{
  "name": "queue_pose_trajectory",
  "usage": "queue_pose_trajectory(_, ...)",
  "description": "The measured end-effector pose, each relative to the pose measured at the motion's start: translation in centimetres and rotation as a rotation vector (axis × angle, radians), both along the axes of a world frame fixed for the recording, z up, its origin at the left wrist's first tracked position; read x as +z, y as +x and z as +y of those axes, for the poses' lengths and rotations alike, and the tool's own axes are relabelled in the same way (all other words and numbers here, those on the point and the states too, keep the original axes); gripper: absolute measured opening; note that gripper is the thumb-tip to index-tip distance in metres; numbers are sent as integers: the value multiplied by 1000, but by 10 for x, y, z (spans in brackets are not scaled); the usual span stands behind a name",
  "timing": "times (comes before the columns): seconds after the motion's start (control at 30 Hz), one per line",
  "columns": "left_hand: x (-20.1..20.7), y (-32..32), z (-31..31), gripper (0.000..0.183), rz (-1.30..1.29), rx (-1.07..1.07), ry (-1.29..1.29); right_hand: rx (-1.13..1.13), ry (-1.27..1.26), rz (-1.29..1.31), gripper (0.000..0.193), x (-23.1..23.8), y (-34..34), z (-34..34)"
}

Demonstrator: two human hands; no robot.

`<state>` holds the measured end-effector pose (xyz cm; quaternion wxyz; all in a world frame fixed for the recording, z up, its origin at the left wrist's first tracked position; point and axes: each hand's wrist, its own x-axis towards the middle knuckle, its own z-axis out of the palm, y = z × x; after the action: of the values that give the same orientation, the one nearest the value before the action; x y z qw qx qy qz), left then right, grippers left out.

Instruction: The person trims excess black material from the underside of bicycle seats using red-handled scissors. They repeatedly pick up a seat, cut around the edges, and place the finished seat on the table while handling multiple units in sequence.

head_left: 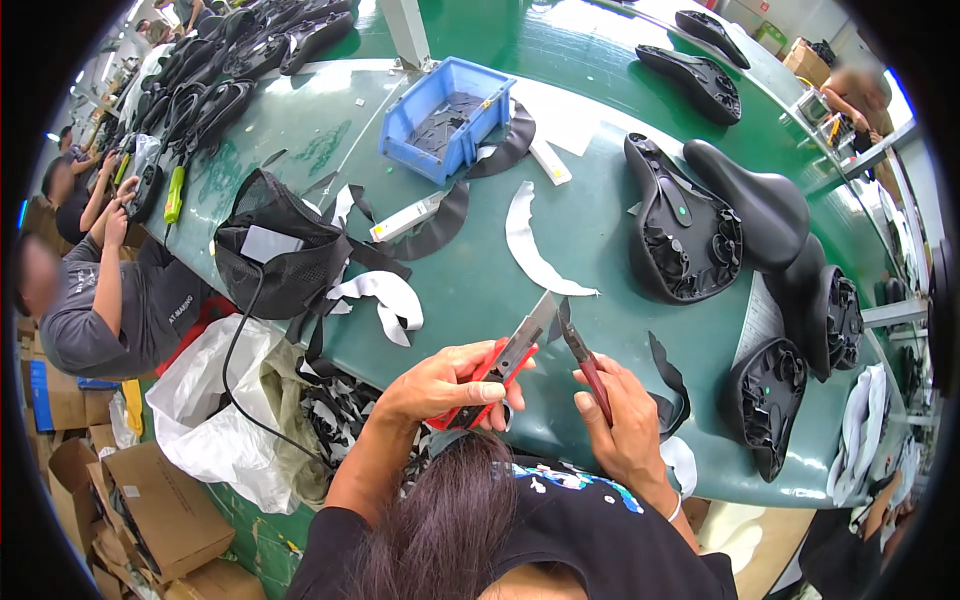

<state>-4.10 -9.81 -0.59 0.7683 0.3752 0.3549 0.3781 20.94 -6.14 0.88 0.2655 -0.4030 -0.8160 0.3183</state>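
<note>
My left hand [440, 388] is closed round a red utility knife [512, 352] with its broad blade out, pointing up and away from me. In my right hand [622, 425] is a plier-like tool [583, 362] with dark red handles. Its dark jaws are close to the knife's blade tip; whether they touch, I cannot tell. A thin dark scrap [560, 322] lies at the jaws. Just beyond both tools rests a curved white strip [530, 250]. Right of my right hand, a narrow black offcut [668, 375] lies on the green table [470, 325].
Upturned black bicycle saddles [685, 225] sit on the right, another [768, 405] nearer me. A blue bin [425, 150] holds black scraps. On the left are a black mesh bag [275, 235] with a cable, a white plastic sack [235, 400] and a co-worker [110, 310].
</note>
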Motion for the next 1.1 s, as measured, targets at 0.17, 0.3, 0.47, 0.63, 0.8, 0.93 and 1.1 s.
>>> queue_pose_trajectory(0.17, 1, -1, -2, 53, -7, -2, -10, 14, 40, 8, 25, 1, -4, -1)
queue_pose_trajectory(0.3, 1, -2, -2, 52, 11, -11, -20, 21, 47, 9, 21, 0, -6, -1)
queue_pose_trajectory(0.47, 1, -3, -2, 52, -1, -7, -25, -5, 41, -33, 16, 5, -9, -2)
queue_pose_trajectory(0.63, 1, -4, -2, 53, -33, -7, -61, 23, -153, -42, 20, 4, -9, -5)
queue_pose_trajectory(0.8, -16, -10, 1, 53, -281, -34, -81, 51, -745, 240, 28, 5, -11, 0)
queue_pose_trajectory(0.93, -44, -29, 0, 58, -415, 218, 67, 55, -1143, 570, 32, 14, -37, 26)
queue_pose_trajectory(1.1, -44, -30, 18, 56, -233, 292, 40, 235, -803, 444, 26, 2, -122, 135)
